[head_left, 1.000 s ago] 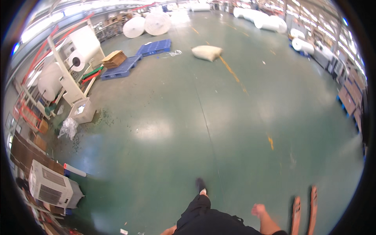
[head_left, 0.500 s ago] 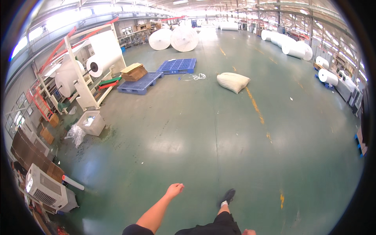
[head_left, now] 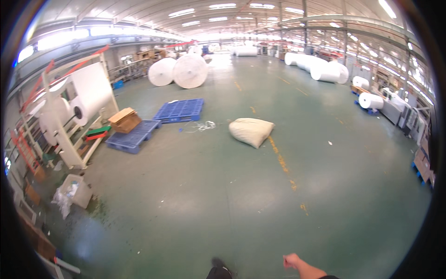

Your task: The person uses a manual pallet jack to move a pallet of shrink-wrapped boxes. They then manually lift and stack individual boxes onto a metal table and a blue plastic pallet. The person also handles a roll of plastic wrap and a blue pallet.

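At lower edge, right hand (head_left: 291,261) curled empty, forearm angling up-left, shoe (head_left: 218,270) alongside.

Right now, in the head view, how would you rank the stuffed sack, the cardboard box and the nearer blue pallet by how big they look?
Largest to smallest as they look:
1. nearer blue pallet
2. stuffed sack
3. cardboard box
Pallet and sack look close in size, and the fisheye bends things, so that order is unsure.

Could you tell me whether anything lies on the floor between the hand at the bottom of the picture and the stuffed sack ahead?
Nothing visible does. Between the right hand and the sack there is only bare green floor with a worn yellow line. The blue pallets lie off to the left.
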Demonstrator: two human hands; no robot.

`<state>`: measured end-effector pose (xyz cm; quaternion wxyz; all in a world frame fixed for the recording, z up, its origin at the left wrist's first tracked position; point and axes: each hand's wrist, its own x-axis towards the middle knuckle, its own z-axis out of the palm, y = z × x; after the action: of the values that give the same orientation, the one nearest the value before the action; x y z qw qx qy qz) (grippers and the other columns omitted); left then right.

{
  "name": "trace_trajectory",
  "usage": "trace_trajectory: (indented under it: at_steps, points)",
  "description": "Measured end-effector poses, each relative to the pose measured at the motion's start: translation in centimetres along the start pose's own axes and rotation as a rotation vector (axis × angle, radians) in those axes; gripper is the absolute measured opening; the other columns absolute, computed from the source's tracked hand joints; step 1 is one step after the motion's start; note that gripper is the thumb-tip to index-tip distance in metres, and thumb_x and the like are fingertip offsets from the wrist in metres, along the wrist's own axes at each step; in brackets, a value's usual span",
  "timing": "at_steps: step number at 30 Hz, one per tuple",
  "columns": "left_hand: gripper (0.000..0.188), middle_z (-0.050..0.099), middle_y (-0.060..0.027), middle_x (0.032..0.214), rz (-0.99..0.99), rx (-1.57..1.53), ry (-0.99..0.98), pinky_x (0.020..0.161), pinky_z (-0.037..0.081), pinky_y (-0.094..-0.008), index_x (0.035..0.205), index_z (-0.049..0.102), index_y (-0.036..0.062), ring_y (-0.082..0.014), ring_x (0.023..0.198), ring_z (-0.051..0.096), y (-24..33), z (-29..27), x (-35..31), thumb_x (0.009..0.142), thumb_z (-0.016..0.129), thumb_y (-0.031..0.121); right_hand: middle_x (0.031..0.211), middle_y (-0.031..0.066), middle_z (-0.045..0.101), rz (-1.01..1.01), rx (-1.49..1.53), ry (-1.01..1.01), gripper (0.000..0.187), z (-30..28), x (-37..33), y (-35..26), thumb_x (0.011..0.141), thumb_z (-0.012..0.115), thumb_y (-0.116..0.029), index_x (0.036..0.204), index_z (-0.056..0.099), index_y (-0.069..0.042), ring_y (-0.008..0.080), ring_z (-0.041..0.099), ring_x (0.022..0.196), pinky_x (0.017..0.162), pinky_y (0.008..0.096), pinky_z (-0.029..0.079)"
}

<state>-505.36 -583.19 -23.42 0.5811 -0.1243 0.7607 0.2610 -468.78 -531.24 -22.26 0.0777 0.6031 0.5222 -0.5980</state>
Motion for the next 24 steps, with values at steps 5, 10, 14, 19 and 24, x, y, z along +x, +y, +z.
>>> trace_trajectory:
  at_steps: [5,10,14,19,24]
  points:
    - [0.028,0.060,-0.0101,0.072,0.092,-0.022,-0.026,0.057,0.047,-0.0387,0.078,0.061,0.0076,-0.0226,0.066,0.059,19.3,-0.6,6.1,0.091,0.053,0.031,0.058,0.0085,0.055,-0.048,0.109,0.232,0.046,-2.2,10.1,-17.7,0.096,0.058,-0.032,0.059,0.053,-0.005,0.0193,0.051,0.047,0.047,0.0400,0.046]
    - [0.021,0.058,-0.0103,0.070,0.139,-0.034,-0.023,0.050,0.045,-0.0389,0.076,0.059,0.0073,-0.0220,0.063,0.056,37.6,-5.3,11.0,0.088,0.057,0.024,0.052,0.0052,0.050,-0.026,-0.348,-0.025,0.047,1.2,14.9,-28.3,0.090,0.064,-0.042,0.060,0.053,-0.007,0.0174,0.044,0.043,0.043,0.0374,0.039]
    - [0.027,0.055,-0.0093,0.066,0.669,0.188,0.143,0.046,0.042,-0.0397,0.071,0.056,0.0077,-0.0205,0.058,0.053,57.7,-10.1,15.3,0.091,0.056,0.025,0.065,0.0094,0.059,-0.474,-0.441,0.056,0.028,-0.4,23.9,-28.7,0.091,0.060,-0.031,0.082,0.062,-0.005,0.0266,0.055,0.058,0.053,0.0430,0.046]
    - [0.036,0.053,-0.0037,0.061,0.601,0.079,0.264,0.048,0.039,-0.0389,0.068,0.054,0.0072,-0.0173,0.056,0.049,78.5,-16.0,16.9,0.096,0.049,0.030,0.094,0.0195,0.067,-0.464,-0.899,-0.095,0.037,-2.3,30.8,-36.0,0.095,0.055,-0.031,0.109,0.064,0.002,0.0354,0.063,0.089,0.077,0.0437,0.051]
    - [0.029,0.061,-0.0137,0.073,0.664,0.174,0.248,0.058,0.045,-0.0465,0.081,0.059,0.0061,-0.0290,0.068,0.059,87.2,-14.0,25.3,0.093,0.053,0.032,0.078,0.0143,0.060,0.050,-0.359,-0.066,0.032,-6.0,40.5,-51.5,0.094,0.058,-0.033,0.091,0.060,-0.001,0.0283,0.056,0.072,0.064,0.0410,0.047]
